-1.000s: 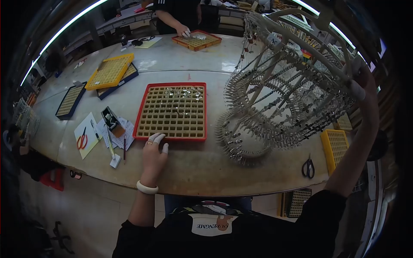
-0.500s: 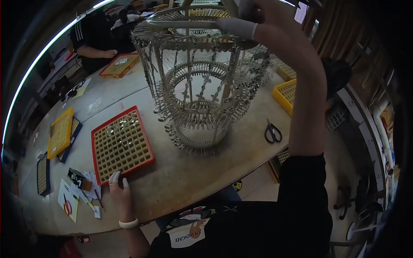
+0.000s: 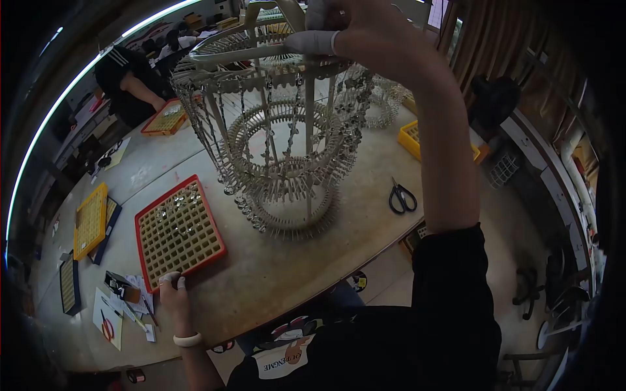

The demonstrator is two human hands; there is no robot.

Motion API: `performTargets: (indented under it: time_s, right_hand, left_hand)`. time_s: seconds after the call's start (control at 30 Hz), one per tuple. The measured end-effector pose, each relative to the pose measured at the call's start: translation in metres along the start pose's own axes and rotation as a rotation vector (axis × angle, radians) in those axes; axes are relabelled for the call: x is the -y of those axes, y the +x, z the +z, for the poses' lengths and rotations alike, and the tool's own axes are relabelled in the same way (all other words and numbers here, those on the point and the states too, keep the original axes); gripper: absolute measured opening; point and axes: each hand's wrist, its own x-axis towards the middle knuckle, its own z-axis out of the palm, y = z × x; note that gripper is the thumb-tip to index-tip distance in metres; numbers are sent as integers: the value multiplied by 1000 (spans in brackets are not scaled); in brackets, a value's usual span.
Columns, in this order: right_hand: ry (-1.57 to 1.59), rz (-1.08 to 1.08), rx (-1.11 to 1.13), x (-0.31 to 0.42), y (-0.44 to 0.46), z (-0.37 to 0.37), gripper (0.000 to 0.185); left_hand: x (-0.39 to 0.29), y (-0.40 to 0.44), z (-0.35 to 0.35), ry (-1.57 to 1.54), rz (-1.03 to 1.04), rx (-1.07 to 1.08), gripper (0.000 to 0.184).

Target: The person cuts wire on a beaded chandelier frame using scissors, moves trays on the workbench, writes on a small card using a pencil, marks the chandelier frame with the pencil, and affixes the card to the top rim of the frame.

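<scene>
A tall round metal rack hung with many silvery chains stands upright on the table. My right hand, with pale finger covers, grips the rim at its top. Left of the rack lies a red-rimmed tray of small square compartments, with shiny pieces in its upper part. My left hand touches the near edge of that tray; its covered fingertips are bent close over the rim, and a pale bracelet circles the wrist.
Black scissors lie right of the rack, near a yellow tray. Stacked yellow and blue trays, papers, red-handled scissors and pens are at left. A co-worker sits across the table beside an orange tray.
The view has swung to the right. The rack, leaning and raised a second ago, now stands upright with my right hand on its top. My left hand has stayed at the red tray.
</scene>
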Motion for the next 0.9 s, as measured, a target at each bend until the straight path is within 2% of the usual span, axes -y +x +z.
performTargets:
  time_s: [0.3, 0.43, 0.5, 0.53, 0.6, 0.77, 0.9]
  right_hand:
    - [-58, 26, -57, 15, 5, 21, 40]
    - [92, -108, 30, -13, 14, 29, 41]
    - [98, -189, 39, -2, 28, 57, 37]
    - [50, -224, 11, -9, 32, 56, 34]
    - [83, -131, 6, -2, 24, 53, 35]
    - [19, -178, 4, 25, 31, 65, 32]
    - [-90, -161, -47, 25, 17, 59, 30]
  left_hand:
    - [-54, -7, -23, 2, 46, -67, 13]
    - [-76, -27, -37, 7, 111, -108, 13]
    - [-89, -45, -39, -3, 102, -107, 12]
    - [-89, -51, -38, -36, 97, -98, 13]
    - [-89, -68, -32, -61, 115, -112, 13]
    - [-75, -90, -24, -102, 27, -85, 15]
    - [-70, -99, -21, -70, 54, -105, 15]
